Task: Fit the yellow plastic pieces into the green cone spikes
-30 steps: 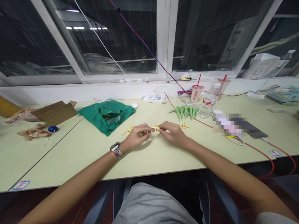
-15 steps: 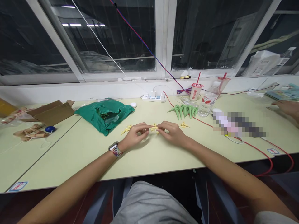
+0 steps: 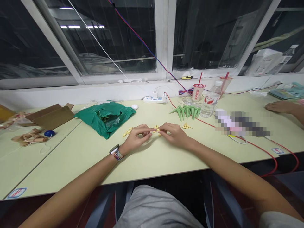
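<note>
Between my two hands, just above the table, is a small yellow plastic piece (image 3: 157, 129). My right hand (image 3: 174, 134) pinches it between thumb and fingers. The index finger of my left hand (image 3: 139, 135) stretches out to its left side, while the thumb sits lower and apart from that fingertip. Another yellow bit lies partly hidden behind the fingers. Several slim yellow pieces (image 3: 126, 132) rest beyond my left hand. A small cluster of spiky yellow pieces (image 3: 187, 126) lies past my right hand, with a row of green cones (image 3: 186, 112) behind it.
A torn green plastic bag (image 3: 106, 118) lies left of centre. Wooden toy parts (image 3: 30, 138) and a cardboard box (image 3: 51, 117) are farther left. At right stand a water bottle (image 3: 210, 101) and paper cup (image 3: 197, 93). Another person's hand (image 3: 277, 107) rests far right.
The yellow piece has turned or shifted slightly between my fingers; both hands stay in nearly the same place. The other person's hand at far right has moved left, flat on the table.
</note>
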`<control>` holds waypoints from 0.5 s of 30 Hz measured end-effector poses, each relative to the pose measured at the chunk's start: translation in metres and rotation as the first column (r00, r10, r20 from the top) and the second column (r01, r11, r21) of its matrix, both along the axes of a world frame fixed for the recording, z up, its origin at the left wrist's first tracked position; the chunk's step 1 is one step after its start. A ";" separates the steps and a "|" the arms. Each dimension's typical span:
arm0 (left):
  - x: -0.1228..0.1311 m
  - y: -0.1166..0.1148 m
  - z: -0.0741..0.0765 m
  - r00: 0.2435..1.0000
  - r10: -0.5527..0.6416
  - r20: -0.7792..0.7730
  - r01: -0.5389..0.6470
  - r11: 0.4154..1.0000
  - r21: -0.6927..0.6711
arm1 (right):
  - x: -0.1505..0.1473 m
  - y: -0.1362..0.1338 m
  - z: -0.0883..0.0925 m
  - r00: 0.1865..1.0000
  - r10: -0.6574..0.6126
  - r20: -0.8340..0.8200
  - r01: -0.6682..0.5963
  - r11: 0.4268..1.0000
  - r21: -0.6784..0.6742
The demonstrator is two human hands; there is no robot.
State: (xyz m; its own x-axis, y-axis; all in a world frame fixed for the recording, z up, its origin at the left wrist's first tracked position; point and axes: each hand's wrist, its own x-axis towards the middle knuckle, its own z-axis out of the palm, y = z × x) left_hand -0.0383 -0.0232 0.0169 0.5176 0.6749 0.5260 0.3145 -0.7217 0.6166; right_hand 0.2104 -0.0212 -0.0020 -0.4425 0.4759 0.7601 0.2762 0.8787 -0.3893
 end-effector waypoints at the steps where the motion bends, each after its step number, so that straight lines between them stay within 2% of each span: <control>1: 0.000 0.000 0.000 1.000 0.003 0.005 -0.003 1.000 -0.008 | 0.000 0.000 0.000 1.000 0.004 0.002 -0.004 1.000 0.001; 7: 0.002 0.002 -0.003 0.999 0.038 0.017 -0.036 0.996 -0.076 | -0.001 -0.001 -0.001 1.000 -0.004 0.026 0.003 1.000 0.031; 15: 0.000 0.000 0.000 1.000 0.006 -0.028 -0.009 0.995 -0.100 | 0.000 -0.002 0.001 0.999 -0.010 0.039 0.008 0.999 0.044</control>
